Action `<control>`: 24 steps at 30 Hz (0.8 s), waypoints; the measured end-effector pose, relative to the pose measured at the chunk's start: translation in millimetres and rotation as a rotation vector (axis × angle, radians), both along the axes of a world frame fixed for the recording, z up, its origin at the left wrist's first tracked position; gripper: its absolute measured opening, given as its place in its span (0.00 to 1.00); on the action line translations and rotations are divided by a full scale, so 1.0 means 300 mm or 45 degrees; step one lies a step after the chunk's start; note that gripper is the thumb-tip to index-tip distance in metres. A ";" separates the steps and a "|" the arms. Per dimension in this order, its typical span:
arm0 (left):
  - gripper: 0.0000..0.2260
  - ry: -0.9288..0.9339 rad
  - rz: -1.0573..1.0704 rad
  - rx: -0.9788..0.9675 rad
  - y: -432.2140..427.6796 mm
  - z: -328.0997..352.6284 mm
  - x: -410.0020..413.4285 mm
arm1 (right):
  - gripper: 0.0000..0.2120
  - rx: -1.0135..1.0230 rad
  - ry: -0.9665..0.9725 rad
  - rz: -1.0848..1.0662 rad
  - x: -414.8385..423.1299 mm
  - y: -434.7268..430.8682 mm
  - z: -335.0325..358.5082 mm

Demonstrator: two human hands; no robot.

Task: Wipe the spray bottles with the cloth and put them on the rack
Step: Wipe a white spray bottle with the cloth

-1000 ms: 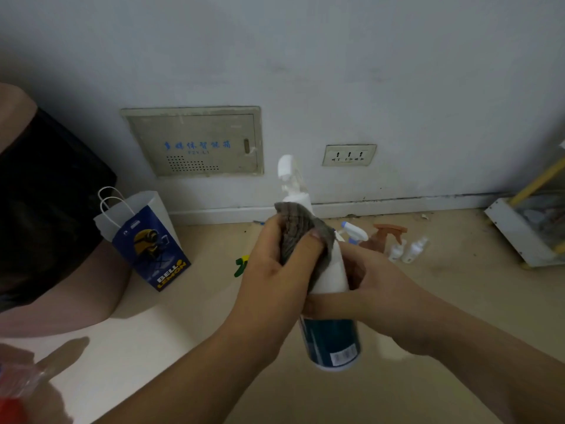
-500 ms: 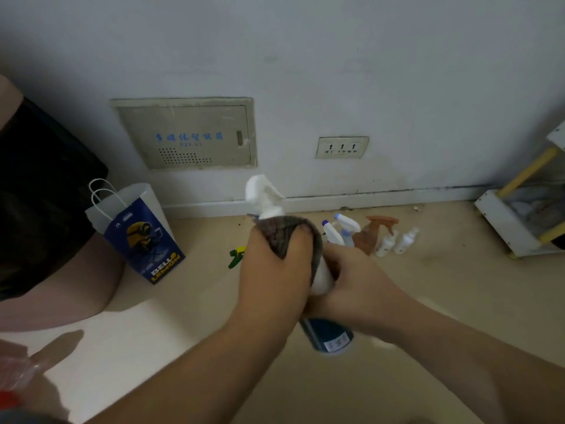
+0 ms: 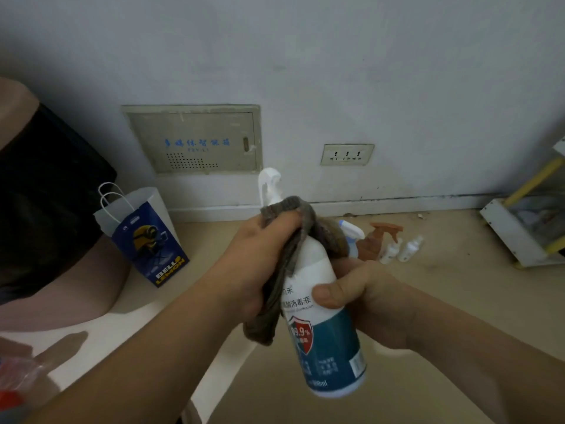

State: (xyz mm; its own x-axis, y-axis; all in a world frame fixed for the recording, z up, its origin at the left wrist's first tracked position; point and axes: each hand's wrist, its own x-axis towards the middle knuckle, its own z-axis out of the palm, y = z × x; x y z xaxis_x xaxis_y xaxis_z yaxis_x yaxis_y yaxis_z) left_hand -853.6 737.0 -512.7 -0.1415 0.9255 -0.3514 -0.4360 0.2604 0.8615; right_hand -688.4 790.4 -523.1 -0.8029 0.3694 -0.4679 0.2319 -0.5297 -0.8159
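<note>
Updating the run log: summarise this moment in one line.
phase: wiping; left hand: cloth on spray bottle; right hand: grips spray bottle

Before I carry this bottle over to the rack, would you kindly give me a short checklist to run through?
1. Grip of the right hand on the spray bottle: ok, thumb and fingers wrap its middle.
2. Contact of the cloth: ok, the left hand holds it round the bottle's shoulder.
3. Lower label wiped: cannot tell.
4. Free room on the rack: cannot tell, only its corner shows.
5. Floor cleared: not ok, several other bottles are by the wall.
</note>
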 end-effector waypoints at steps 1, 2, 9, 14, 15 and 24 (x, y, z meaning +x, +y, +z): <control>0.13 0.214 0.078 -0.015 0.001 -0.001 0.027 | 0.18 0.151 -0.092 -0.020 -0.002 -0.002 -0.007; 0.12 0.428 0.186 -0.044 0.002 -0.013 0.051 | 0.18 0.363 -0.202 -0.044 -0.004 -0.006 -0.016; 0.19 0.312 0.650 -0.218 0.034 -0.010 0.057 | 0.24 1.400 -0.661 -0.142 -0.057 -0.077 -0.031; 0.21 0.619 0.301 0.024 0.011 0.019 0.069 | 0.22 0.455 -0.248 0.006 -0.003 0.004 0.024; 0.21 0.627 0.250 0.047 0.001 0.013 0.070 | 0.19 0.397 -0.201 0.060 0.005 0.007 0.022; 0.09 0.702 0.507 0.181 -0.023 -0.024 0.067 | 0.13 0.638 -0.205 0.018 -0.011 -0.033 -0.007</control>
